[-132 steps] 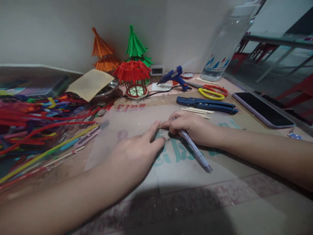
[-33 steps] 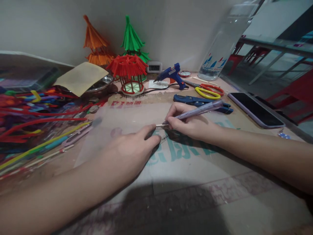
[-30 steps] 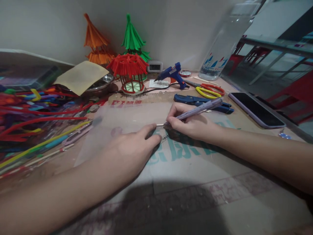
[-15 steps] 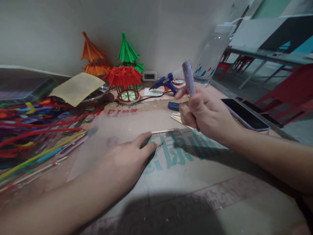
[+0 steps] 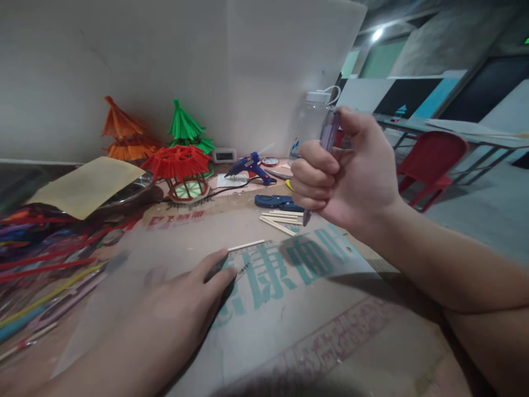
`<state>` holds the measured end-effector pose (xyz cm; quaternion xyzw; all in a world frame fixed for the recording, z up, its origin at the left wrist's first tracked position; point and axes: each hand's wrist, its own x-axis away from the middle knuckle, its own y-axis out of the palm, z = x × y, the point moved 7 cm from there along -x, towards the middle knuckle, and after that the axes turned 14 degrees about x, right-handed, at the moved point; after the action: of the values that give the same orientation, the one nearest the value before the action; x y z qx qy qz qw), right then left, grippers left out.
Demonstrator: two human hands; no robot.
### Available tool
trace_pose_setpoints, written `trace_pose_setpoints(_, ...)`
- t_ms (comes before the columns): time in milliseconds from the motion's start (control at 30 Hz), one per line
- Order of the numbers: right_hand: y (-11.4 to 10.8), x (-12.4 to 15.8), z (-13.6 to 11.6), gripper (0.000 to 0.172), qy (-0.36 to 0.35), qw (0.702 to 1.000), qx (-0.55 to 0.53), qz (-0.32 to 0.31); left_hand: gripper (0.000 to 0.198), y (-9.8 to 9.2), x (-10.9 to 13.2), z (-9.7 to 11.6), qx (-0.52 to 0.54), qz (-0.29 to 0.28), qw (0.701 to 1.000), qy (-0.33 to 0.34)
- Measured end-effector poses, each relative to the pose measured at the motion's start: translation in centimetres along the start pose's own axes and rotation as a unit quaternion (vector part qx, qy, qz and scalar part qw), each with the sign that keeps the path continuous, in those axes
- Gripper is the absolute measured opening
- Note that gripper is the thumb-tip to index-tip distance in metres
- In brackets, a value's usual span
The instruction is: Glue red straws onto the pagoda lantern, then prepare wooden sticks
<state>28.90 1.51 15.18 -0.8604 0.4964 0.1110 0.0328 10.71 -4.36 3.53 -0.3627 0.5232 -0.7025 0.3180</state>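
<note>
My left hand (image 5: 182,303) rests low on the covered table, its thumb and index finger pressing a clear ruler (image 5: 254,246) and a thin wooden stick (image 5: 246,245) that lies along the ruler's upper edge. The other fingers of this hand are hidden. Raised above the table on the right, my right hand (image 5: 347,171) is wrapped round a slim purple pen (image 5: 329,132), with the thumb at its top end. The pen's lower tip points down past the little finger. Several loose wooden sticks (image 5: 281,220) lie below that hand, beside a dark blue cutter tool (image 5: 275,202).
Behind stand orange (image 5: 124,132), green (image 5: 184,124) and red (image 5: 177,162) pipe-cleaner pavilions. A blue glue gun (image 5: 252,164), a small clock (image 5: 224,155) and a clear bottle (image 5: 308,121) are near the wall. Pipe cleaners (image 5: 45,248) crowd the left; a red chair (image 5: 432,160) stands beyond.
My view has swung to the right and up. My right hand has turned and its thumb has come to the pen's top end. The left hand keeps its place at the ruler and stick.
</note>
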Motion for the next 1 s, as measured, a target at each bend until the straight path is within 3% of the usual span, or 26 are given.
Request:
trace_pose_setpoints(167, 0.1, 0.1, -0.4, 0.074, -0.017, 1.0, -0.003, -0.007, 0.073, -0.2, 0.1, 0.0, 0.003, -0.003, 1.0, -0.003)
trace_pose_setpoints(500, -1.2, 0.1, -0.8, 0.074, -0.021, 0.989, 0.131, 0.07, 0.073, -0.5, 0.3, 0.3, -0.018, 0.066, 0.996, 0.059)
trace_pose_setpoints(1000, -2.1, -0.6, -0.5, 0.071, -0.045, 0.983, 0.167, 0.063, 0.075, 0.1, 0.0, 0.0, -0.048, 0.047, 0.997, 0.045)
